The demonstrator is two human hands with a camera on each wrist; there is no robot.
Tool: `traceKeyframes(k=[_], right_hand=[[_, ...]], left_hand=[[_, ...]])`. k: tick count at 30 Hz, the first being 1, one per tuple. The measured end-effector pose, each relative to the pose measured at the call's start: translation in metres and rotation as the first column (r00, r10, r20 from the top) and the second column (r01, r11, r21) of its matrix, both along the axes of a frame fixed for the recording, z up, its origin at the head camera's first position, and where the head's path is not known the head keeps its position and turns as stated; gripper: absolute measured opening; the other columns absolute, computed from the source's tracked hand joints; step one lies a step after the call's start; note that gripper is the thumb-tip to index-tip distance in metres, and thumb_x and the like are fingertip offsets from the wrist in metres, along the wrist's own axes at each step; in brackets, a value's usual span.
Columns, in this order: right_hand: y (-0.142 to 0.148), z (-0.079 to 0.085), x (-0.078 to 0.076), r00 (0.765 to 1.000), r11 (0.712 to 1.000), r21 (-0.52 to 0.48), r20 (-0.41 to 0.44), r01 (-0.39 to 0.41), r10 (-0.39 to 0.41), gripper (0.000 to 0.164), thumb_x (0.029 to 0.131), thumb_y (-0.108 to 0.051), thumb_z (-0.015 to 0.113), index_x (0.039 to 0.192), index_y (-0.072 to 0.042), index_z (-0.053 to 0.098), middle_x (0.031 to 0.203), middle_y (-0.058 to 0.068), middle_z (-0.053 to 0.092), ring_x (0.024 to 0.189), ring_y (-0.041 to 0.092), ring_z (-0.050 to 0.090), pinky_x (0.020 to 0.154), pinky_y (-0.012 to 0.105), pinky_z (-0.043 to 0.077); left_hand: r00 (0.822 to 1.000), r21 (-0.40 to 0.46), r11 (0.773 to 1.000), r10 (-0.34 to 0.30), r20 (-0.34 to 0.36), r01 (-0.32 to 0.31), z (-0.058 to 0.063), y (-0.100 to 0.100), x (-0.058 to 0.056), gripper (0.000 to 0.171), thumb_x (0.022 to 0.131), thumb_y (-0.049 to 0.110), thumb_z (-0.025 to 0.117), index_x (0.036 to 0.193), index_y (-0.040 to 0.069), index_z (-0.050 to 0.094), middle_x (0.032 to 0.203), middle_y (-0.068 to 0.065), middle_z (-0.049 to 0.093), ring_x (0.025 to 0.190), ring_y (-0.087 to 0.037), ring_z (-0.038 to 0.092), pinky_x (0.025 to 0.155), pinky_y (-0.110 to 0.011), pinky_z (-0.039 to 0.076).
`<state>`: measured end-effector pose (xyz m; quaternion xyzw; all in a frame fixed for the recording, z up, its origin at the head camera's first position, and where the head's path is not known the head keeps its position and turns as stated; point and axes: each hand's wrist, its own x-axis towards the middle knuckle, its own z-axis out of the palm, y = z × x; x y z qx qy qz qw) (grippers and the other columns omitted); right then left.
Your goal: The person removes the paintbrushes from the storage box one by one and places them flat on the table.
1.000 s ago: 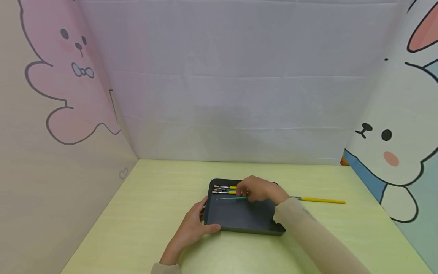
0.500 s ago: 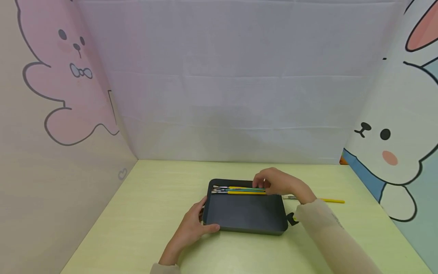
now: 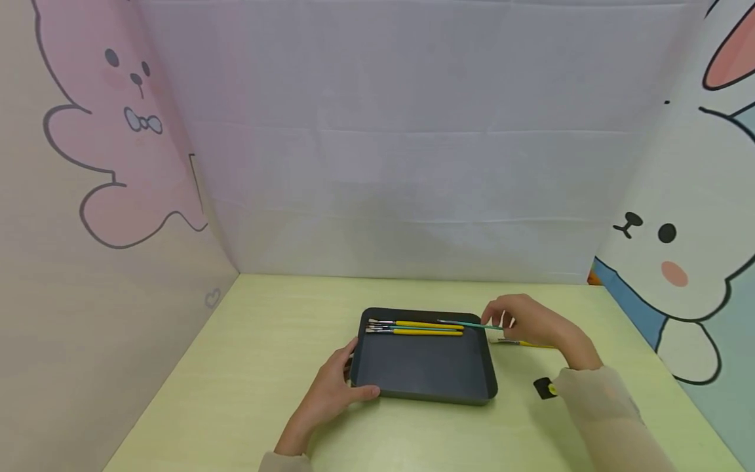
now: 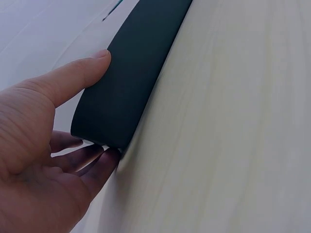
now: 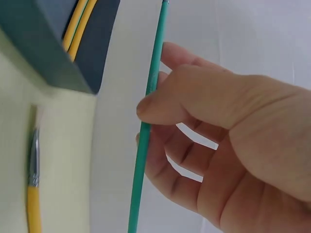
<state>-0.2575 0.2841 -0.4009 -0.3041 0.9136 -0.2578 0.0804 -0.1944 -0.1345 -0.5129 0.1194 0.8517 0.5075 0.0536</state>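
Observation:
My left hand [image 3: 333, 390] grips the near left corner of a dark grey tray [image 3: 425, 373], its thumb on the side wall and its fingers curled at the bottom edge in the left wrist view. Just beyond the tray's far right corner, my right hand [image 3: 531, 324] pinches a green paintbrush [image 5: 154, 68] between thumb and fingers. The bristle end of that brush points left, over the tray. Several paintbrushes [image 3: 425, 332], with yellow and green handles, lie side by side along the tray's far side, bristles to the left.
Another yellow-handled paintbrush [image 5: 34, 204] lies on the table right of the tray, partly hidden by my right hand in the head view. A small black device [image 3: 544, 388] sits at my right cuff. A white cloth wall [image 3: 377, 196] rises behind the pale yellow table [image 3: 283, 314].
My right hand has moved right, from over the tray to past its right rim, with the green paintbrush drawn along. My left hand stays at the tray's corner.

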Motion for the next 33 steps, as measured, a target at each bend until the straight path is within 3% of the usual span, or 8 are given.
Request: traceKeyframes(k=[8,17,33], right_hand=[[0.029,-0.013,0.008,0.999,1.0,-0.001,-0.048,0.012,-0.012,0.041,0.087,0.016,0.07,0.11,-0.017,0.073,0.1,-0.004,0.066,0.085,0.013,0.064,0.073,0.029,0.058],[0.054,-0.024,0.02,0.995,0.997,-0.022,-0.051,0.08,-0.081,0.037,0.088,0.014,0.074,0.111,-0.015,0.073,0.099,0.0,0.066,0.085,0.014,0.063,0.071,0.028,0.058],[0.074,-0.032,0.023,0.985,0.987,-0.005,-0.064,0.161,-0.161,0.04,0.086,0.015,0.074,0.111,-0.017,0.074,0.097,-0.003,0.065,0.083,0.008,0.059,0.069,0.027,0.056]], left_hand=[[1.0,-0.013,1.0,0.007,0.006,-0.007,-0.001,0.0,0.0,0.116,0.079,0.037,0.097,0.168,0.007,0.029,0.16,-0.026,0.043,0.136,-0.043,0.055,0.11,-0.055,0.05],[1.0,-0.01,1.0,0.003,-0.005,-0.003,-0.001,0.0,-0.001,0.117,0.078,0.038,0.097,0.168,0.004,0.029,0.16,-0.027,0.043,0.136,-0.044,0.055,0.11,-0.056,0.05],[1.0,-0.008,1.0,0.006,0.004,-0.006,-0.001,0.0,0.0,0.117,0.078,0.037,0.097,0.168,0.007,0.029,0.16,-0.026,0.043,0.136,-0.044,0.055,0.11,-0.056,0.05]])
